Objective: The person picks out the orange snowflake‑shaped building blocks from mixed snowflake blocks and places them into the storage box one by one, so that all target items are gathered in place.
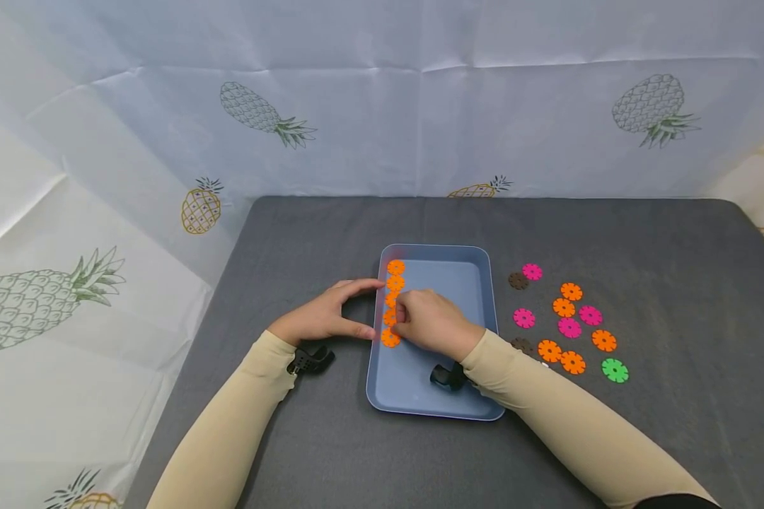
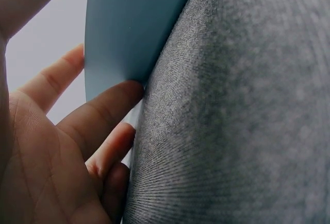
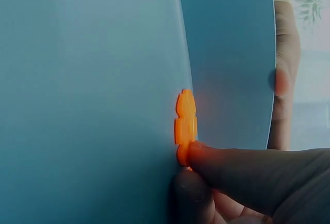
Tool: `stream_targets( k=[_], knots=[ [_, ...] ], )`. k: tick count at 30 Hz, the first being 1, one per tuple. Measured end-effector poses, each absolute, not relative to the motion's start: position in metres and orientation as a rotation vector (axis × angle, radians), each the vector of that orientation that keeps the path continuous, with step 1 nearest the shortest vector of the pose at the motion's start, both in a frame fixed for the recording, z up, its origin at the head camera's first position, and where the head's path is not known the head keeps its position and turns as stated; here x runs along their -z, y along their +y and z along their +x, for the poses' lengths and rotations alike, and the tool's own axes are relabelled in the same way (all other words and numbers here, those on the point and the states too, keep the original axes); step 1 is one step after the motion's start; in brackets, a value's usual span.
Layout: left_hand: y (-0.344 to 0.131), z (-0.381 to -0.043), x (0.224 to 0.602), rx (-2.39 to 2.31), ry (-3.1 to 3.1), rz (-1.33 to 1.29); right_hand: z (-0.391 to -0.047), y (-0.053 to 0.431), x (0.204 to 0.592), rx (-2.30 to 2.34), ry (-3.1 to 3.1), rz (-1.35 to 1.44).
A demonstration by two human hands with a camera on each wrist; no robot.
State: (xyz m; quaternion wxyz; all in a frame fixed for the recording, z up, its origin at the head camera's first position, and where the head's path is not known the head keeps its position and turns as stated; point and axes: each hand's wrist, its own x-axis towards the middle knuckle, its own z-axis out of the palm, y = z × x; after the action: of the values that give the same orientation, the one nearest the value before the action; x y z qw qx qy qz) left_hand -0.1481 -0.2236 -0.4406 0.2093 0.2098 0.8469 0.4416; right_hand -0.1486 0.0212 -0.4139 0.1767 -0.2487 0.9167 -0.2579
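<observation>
Lying in the tray [image 1: 448, 277] are five orange discs [image 1: 395, 283].

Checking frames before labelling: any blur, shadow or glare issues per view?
Head: fairly even light, tray readable, dark shadow beside the left hand. Left wrist: grey cloth blurred toward the right, pale backdrop washed out. Right wrist: bluish and dim, right hand mostly in shadow, orange discs vivid.
</observation>
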Motion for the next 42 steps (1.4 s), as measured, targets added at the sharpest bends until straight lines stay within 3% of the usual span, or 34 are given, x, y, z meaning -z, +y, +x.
stream_targets(
  k=[42],
  knots=[
    [-0.224,-0.148,0.444,-1.228,2.368,0.582,-0.137,0.051,0.387,0.793,2.531,-0.515]
  ],
)
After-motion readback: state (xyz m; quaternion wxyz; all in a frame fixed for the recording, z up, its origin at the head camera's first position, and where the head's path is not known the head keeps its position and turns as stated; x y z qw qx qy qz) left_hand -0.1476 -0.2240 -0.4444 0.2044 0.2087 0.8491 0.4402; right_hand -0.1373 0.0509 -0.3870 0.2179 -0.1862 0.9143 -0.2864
